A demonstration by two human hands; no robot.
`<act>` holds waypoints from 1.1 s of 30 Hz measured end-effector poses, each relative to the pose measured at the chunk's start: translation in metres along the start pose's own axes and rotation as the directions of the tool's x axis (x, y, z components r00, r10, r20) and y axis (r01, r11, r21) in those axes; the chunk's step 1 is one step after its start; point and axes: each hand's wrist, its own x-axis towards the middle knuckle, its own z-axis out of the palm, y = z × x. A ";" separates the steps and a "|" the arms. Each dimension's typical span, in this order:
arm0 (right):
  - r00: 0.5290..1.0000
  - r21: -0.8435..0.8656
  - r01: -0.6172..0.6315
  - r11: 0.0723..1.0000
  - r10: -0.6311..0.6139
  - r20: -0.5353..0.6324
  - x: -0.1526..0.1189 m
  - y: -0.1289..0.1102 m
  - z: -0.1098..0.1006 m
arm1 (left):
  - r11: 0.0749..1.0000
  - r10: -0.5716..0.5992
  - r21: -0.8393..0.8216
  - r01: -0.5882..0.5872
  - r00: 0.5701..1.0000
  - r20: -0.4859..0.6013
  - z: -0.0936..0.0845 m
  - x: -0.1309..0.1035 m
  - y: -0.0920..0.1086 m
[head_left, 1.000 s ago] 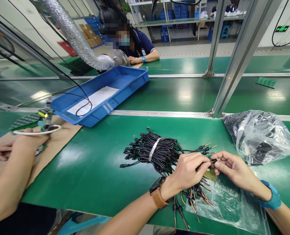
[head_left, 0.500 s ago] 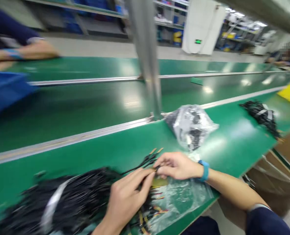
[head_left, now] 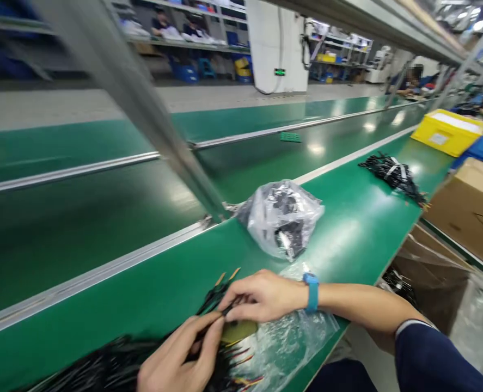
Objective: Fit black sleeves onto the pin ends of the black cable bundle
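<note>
My left hand (head_left: 184, 354) and my right hand (head_left: 261, 296) meet at the lower middle, each pinching a small dark cable part between thumb and fingertips. The part is mostly hidden by the fingers. Black cables with orange-tan ends (head_left: 227, 276) lie just beyond the fingertips. Below my hands, cable ends with red and yellow wires (head_left: 243, 362) rest over a clear plastic sheet (head_left: 292, 340). A round yellowish piece (head_left: 239, 331) shows under my right hand. To the left, a large bundle of black cables (head_left: 102, 365) lies on the green bench.
A clear bag of black parts (head_left: 284, 218) sits beyond my right hand, beside a slanted metal post (head_left: 159, 120). Farther right are a tied cable bundle (head_left: 394, 174), a yellow bin (head_left: 447, 133) and a cardboard box (head_left: 470, 207). People sit in the distance.
The view has turned to the right, so the bench items appear farther left and the yellow bin shows fully. Both hands still pinch at the same small part.
</note>
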 end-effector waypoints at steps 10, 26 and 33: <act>0.995 0.129 -0.046 0.991 0.058 -0.085 -0.016 0.009 0.011 | 0.967 -0.204 -0.103 0.235 0.948 0.245 -0.009 0.004 0.020; 0.975 -0.163 0.161 0.973 -0.182 -0.127 -0.016 0.009 0.027 | 0.992 -0.125 0.055 0.117 0.975 0.185 -0.005 0.000 0.016; 0.950 -0.251 0.241 0.937 -0.281 -0.134 -0.015 0.014 0.027 | 0.986 -0.161 0.074 0.147 0.953 0.257 -0.014 0.006 0.017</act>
